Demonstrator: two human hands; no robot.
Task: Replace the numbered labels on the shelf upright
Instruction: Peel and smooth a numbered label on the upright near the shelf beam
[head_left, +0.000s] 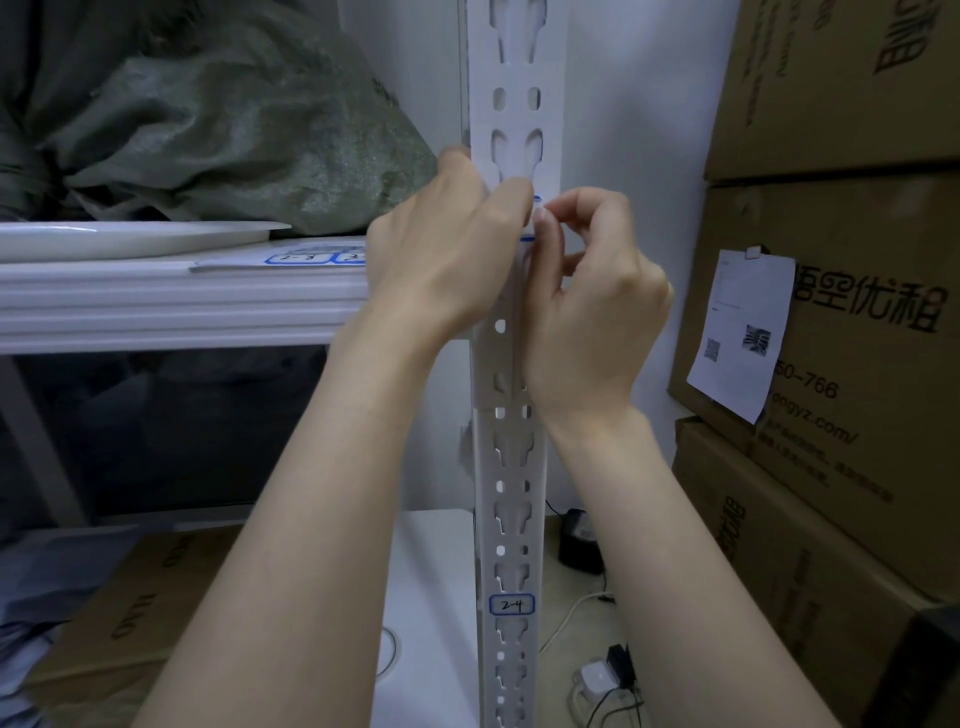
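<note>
Both hands met at the vertical shelf upright (511, 467): left hand (447, 244) gripping it, right hand (597, 301) apparently pinching the mostly hidden label (530, 237) just left of its fingertips.

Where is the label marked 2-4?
In the head view, the 2-4 label sits low on the shelf upright, below the left hand and right hand.

dim, cool, even light; soft overall, wide-angle bending at the edges.

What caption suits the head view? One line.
Left hand and right hand pinch a blue-edged label on the upright, above the label marked 2-4.
</note>
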